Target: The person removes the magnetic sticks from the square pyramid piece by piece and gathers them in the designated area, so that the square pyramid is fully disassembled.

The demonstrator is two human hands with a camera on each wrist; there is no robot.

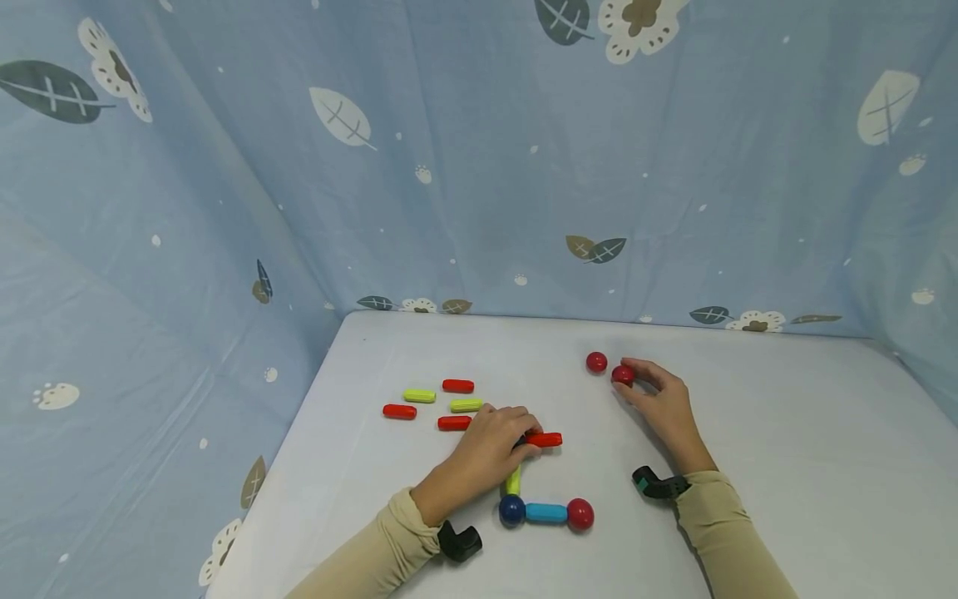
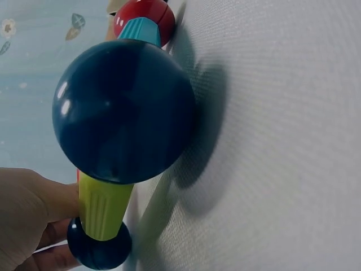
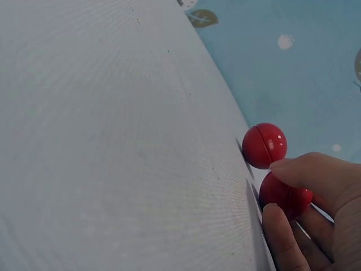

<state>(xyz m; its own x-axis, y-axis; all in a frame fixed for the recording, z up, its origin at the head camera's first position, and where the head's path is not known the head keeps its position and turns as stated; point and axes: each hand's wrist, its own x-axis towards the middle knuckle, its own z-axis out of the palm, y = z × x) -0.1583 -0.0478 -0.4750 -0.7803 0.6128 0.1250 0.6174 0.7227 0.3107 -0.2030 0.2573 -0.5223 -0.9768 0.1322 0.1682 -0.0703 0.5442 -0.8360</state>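
Observation:
A partly joined shape of balls and rods lies on the table. A dark blue ball (image 1: 512,510) links a light blue rod (image 1: 546,513), ending in a red ball (image 1: 580,515), with a yellow-green rod (image 1: 513,481). At that rod's far end my left hand (image 1: 486,449) holds a second dark blue ball (image 2: 98,248), mostly hidden by the fingers in the head view. A red rod (image 1: 545,439) sticks out to the right from there. Farther right, my right hand (image 1: 664,409) pinches a loose red ball (image 3: 285,195) between thumb and fingers, close to the table.
Another red ball (image 1: 596,362) sits just left of the pinched one. Left of my left hand lie loose red rods (image 1: 400,412) and yellow-green rods (image 1: 420,396). A patterned blue cloth (image 1: 479,208) hangs behind the white table (image 1: 808,433) and along its left side.

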